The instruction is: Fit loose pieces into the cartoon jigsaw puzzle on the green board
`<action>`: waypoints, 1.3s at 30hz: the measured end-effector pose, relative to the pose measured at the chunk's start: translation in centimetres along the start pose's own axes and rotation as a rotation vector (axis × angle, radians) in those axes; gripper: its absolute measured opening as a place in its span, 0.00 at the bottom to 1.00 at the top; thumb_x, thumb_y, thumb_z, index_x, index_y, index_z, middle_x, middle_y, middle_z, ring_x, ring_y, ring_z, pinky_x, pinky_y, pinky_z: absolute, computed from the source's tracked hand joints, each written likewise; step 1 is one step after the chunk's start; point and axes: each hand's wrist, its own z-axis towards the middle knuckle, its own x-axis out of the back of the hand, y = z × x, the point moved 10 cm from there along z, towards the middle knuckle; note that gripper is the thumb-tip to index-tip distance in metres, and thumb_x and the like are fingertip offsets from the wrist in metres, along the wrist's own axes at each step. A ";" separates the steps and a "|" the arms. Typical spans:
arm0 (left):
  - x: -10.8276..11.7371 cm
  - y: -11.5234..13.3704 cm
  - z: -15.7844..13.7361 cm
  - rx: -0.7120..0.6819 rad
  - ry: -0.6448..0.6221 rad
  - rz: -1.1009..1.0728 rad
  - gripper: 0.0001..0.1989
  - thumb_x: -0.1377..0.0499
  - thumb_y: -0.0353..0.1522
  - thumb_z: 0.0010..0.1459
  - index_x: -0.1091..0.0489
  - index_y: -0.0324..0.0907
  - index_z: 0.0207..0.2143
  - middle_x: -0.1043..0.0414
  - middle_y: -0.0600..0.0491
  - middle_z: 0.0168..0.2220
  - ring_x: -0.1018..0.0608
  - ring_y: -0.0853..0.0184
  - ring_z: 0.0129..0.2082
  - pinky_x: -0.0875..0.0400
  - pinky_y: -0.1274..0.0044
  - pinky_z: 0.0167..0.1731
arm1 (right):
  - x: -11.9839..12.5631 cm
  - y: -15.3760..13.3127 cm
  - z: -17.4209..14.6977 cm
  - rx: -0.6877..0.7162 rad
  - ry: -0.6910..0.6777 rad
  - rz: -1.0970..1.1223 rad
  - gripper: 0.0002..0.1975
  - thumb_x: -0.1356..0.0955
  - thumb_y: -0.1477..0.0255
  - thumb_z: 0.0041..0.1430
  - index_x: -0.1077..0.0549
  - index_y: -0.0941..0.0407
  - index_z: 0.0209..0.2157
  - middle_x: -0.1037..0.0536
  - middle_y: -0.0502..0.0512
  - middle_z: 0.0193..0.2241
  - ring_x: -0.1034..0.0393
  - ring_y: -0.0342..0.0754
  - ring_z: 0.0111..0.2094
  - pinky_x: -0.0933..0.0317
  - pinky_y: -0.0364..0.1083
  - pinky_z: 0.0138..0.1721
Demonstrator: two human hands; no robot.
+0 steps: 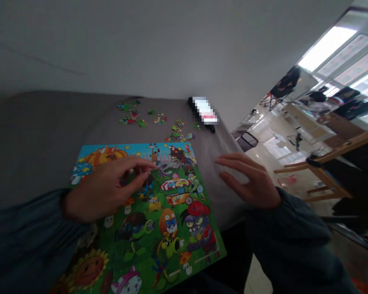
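A colourful cartoon jigsaw puzzle board [179, 220] lies flat and slightly turned in front of me, showing plants and zombies on green. My left hand [106, 188] hovers over its upper left part, the thumb and index tips nearly together in a pinch. Whatever may be between those tips is too small to make out. To the right of the board, my right hand [248, 177] is held above the grey cloth, its thumb apart from the fingers and nothing in it. Loose puzzle pieces [133, 118] are scattered beyond the board's far edge.
A phone [205, 111] with a lit, blurred screen stands tilted by the pale wall. Grey cloth [58, 122] covers the surface under the board. Off to the right are a wooden-framed chair [322, 163] and the shiny room floor [263, 163].
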 end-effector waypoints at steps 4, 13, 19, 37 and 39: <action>1.5 -0.5 0.5 -0.039 0.036 0.165 0.16 0.51 0.41 0.61 0.25 0.48 0.40 0.22 0.50 0.36 0.22 0.59 0.36 0.29 0.67 0.41 | -1.0 4.6 8.2 -0.040 0.061 0.056 0.15 0.34 0.70 0.63 0.27 0.55 0.50 0.22 0.57 0.46 0.27 0.48 0.44 0.31 0.50 0.45; 2.6 -4.5 0.0 0.050 0.002 0.292 0.20 0.53 0.45 0.61 0.27 0.46 0.43 0.21 0.48 0.41 0.21 0.55 0.39 0.29 0.64 0.44 | -11.6 12.5 12.4 -0.233 -0.093 -0.066 0.18 0.35 0.75 0.61 0.28 0.63 0.52 0.23 0.64 0.47 0.28 0.50 0.42 0.35 0.50 0.46; 2.1 -5.1 0.0 0.039 -0.053 0.323 0.20 0.52 0.44 0.62 0.26 0.46 0.44 0.22 0.48 0.42 0.22 0.55 0.40 0.30 0.64 0.46 | -13.4 11.7 11.3 -0.158 -0.163 -0.089 0.16 0.33 0.69 0.62 0.25 0.62 0.49 0.24 0.64 0.48 0.32 0.54 0.50 0.41 0.54 0.55; 5.6 -12.6 13.0 0.329 -0.044 0.493 0.27 0.41 0.44 0.56 0.30 0.41 0.55 0.24 0.46 0.50 0.23 0.55 0.48 0.30 0.69 0.47 | -14.0 11.9 11.1 -0.150 -0.149 -0.047 0.13 0.36 0.69 0.65 0.22 0.58 0.43 0.23 0.61 0.45 0.33 0.54 0.48 0.42 0.53 0.53; 4.7 -12.7 13.9 0.334 -0.074 0.503 0.26 0.41 0.41 0.56 0.31 0.39 0.55 0.23 0.49 0.48 0.23 0.58 0.47 0.31 0.71 0.47 | -13.9 12.0 11.0 -0.160 -0.165 -0.041 0.13 0.36 0.70 0.65 0.22 0.58 0.44 0.24 0.60 0.46 0.34 0.54 0.49 0.43 0.53 0.53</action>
